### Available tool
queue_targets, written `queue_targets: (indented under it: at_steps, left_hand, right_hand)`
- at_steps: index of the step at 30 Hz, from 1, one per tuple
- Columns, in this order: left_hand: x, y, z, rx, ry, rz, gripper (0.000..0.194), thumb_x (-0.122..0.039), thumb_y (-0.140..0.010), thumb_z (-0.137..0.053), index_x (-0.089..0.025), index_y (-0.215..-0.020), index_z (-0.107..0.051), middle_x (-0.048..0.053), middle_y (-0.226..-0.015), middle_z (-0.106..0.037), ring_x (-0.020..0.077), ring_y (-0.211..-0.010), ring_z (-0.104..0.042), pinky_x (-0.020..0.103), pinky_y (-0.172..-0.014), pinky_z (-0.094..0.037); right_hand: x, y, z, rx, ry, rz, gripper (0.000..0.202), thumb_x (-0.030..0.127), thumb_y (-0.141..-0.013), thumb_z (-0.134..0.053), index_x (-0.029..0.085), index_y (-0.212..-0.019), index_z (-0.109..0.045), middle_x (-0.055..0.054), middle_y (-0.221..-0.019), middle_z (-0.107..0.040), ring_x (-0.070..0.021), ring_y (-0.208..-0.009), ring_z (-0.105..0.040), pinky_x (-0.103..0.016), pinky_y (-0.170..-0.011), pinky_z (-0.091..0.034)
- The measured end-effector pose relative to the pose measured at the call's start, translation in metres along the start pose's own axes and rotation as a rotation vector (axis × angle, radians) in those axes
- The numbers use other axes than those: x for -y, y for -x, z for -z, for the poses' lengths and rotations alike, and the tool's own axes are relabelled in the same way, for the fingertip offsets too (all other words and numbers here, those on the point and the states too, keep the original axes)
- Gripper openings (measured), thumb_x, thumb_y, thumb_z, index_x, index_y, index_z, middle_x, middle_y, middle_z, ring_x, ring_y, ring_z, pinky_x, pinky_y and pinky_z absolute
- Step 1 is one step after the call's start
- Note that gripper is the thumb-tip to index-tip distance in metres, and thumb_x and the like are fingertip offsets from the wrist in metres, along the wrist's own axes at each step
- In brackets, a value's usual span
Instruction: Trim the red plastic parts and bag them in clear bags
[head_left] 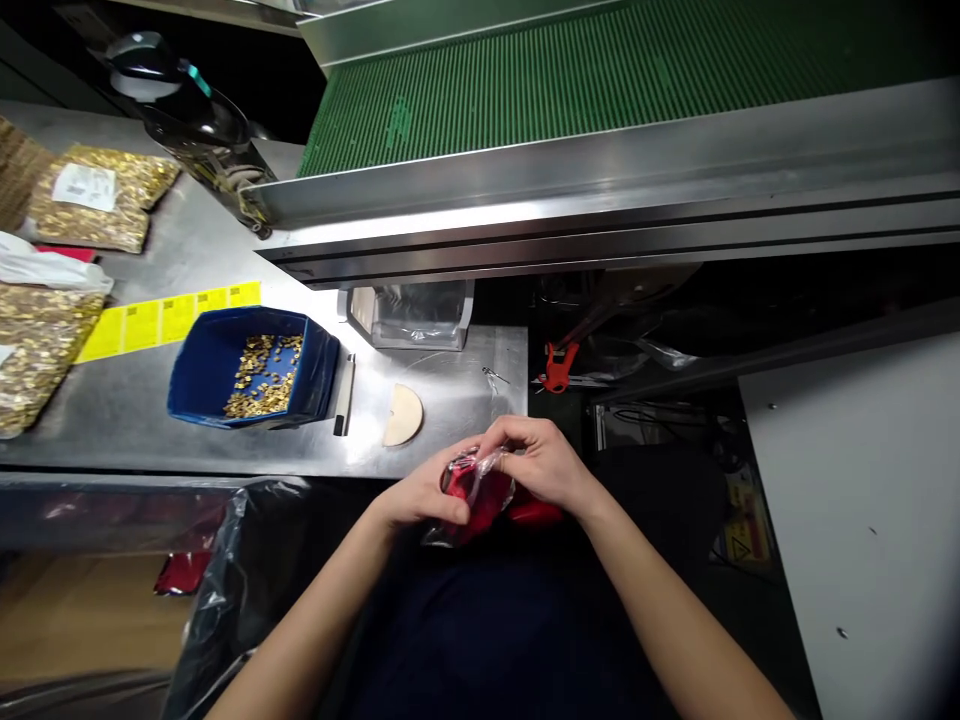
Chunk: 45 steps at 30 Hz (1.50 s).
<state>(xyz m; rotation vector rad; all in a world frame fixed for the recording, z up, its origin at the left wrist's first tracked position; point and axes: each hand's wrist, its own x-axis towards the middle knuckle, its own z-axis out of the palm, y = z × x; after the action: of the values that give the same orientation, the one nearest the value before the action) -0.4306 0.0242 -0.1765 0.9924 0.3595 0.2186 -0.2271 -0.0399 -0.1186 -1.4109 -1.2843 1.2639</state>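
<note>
A clear plastic bag with a red item inside is held in front of my body, just off the table's front edge. My left hand supports it from the left, with the thumb across its front. My right hand pinches the bag's plastic at the upper right, fingers bent and closed. Another red object shows beneath my right hand, partly hidden. On the metal table nearby lie a round wooden disc and a small metal piece.
A blue bin holds brass pieces, beside a knife-like tool. Yellow labels and bags of brass parts lie left. A green conveyor crosses behind. A clear tray and orange-handled tool are near its frame.
</note>
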Motion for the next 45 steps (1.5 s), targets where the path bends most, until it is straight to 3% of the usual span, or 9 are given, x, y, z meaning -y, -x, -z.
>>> queue_targets:
  at_steps: [4,10,20,26,31,35,38,41,45]
  left_hand:
    - [0.001,-0.011,-0.015,-0.188,-0.167,-0.028,0.094,-0.042,-0.062,-0.098,-0.024,-0.141,-0.049,0.013,-0.137,-0.058,0.0341,-0.122,-0.059,0.045,-0.105,-0.048]
    - [0.007,-0.017,-0.025,-0.451,-0.530,-0.153,0.099,-0.044,-0.063,-0.098,-0.028,-0.143,-0.043,0.012,-0.135,-0.057,0.0345,-0.121,-0.059,0.051,-0.106,-0.048]
    - [-0.006,-0.019,-0.007,-0.166,-0.919,-0.418,0.065,-0.017,-0.088,-0.072,-0.030,-0.145,-0.043,0.012,-0.142,-0.055,0.0345,-0.139,-0.043,0.060,-0.119,-0.034]
    - [-0.005,-0.006,-0.008,-0.036,-1.082,-0.430,0.067,-0.014,-0.086,-0.072,-0.038,-0.144,-0.050,0.008,-0.168,-0.021,0.0426,-0.152,-0.024,0.066,-0.121,-0.028]
    - [0.014,0.006,-0.035,-0.308,-0.696,-0.221,0.118,-0.030,-0.077,-0.086,-0.032,-0.163,-0.005,0.017,-0.171,-0.010,0.0433,-0.155,-0.016,0.066,-0.124,-0.021]
    - [0.025,0.007,-0.053,-0.306,0.135,0.281,0.084,-0.039,-0.082,-0.081,-0.019,-0.152,-0.040,0.019,-0.137,-0.063,0.0381,-0.126,-0.060,0.057,-0.112,-0.044]
    - [0.019,0.006,-0.052,-0.123,0.682,0.503,0.061,-0.061,-0.092,-0.063,-0.014,-0.130,-0.063,0.017,-0.113,-0.075,0.0370,-0.108,-0.070,0.055,-0.096,-0.055]
    - [0.005,0.004,-0.047,-0.029,0.916,0.518,0.066,-0.073,-0.094,-0.046,-0.018,-0.122,-0.067,0.016,-0.117,-0.074,0.0398,-0.109,-0.070,0.062,-0.092,-0.056]
    - [-0.011,0.004,-0.047,-0.137,0.826,0.302,0.041,-0.055,-0.094,-0.058,-0.023,-0.117,-0.068,0.011,-0.135,-0.067,0.0388,-0.122,-0.064,0.063,-0.101,-0.052]
  right_hand:
    - [-0.009,0.011,0.001,-0.204,-0.089,-0.084,0.008,0.015,-0.085,-0.074,0.023,-0.082,-0.076,0.000,-0.087,-0.075,-0.0194,-0.086,-0.071,-0.031,-0.081,-0.053]
    - [-0.015,0.026,-0.017,-0.432,-0.429,-0.214,0.009,0.024,-0.082,-0.083,0.023,-0.080,-0.074,-0.001,-0.094,-0.075,-0.0176,-0.090,-0.068,-0.029,-0.084,-0.053]
    - [-0.028,0.034,-0.024,-0.339,-0.904,-0.664,0.032,0.032,-0.069,-0.093,0.017,-0.074,-0.065,0.004,-0.069,-0.065,-0.0058,-0.058,-0.054,-0.016,-0.057,-0.046]
    - [-0.025,0.049,-0.022,-0.202,-0.916,-0.782,0.034,0.025,-0.068,-0.094,0.018,-0.095,-0.075,0.001,-0.083,-0.071,-0.0079,-0.067,-0.061,-0.018,-0.061,-0.048]
    - [-0.002,0.065,-0.013,0.023,-0.761,-0.670,0.020,0.026,-0.075,-0.089,0.016,-0.089,-0.078,0.001,-0.078,-0.070,-0.0093,-0.067,-0.058,-0.021,-0.063,-0.045]
    - [0.025,0.069,-0.001,0.140,-0.448,-0.504,0.006,0.020,-0.087,-0.073,0.020,-0.084,-0.078,0.001,-0.079,-0.071,-0.0174,-0.079,-0.065,-0.032,-0.082,-0.052]
    - [0.042,0.069,0.002,0.148,-0.035,-0.358,0.027,0.005,-0.089,-0.059,0.024,-0.078,-0.075,0.002,-0.082,-0.070,-0.0181,-0.080,-0.065,-0.032,-0.082,-0.051]
    - [0.048,0.070,-0.001,0.170,0.232,-0.232,0.035,-0.003,-0.087,-0.053,0.026,-0.082,-0.073,0.001,-0.088,-0.071,-0.0185,-0.085,-0.066,-0.031,-0.081,-0.051]
    - [0.039,0.074,-0.012,-0.028,0.346,-0.146,0.032,0.002,-0.094,-0.049,0.027,-0.096,-0.069,-0.002,-0.097,-0.071,-0.0222,-0.097,-0.065,-0.035,-0.085,-0.051]
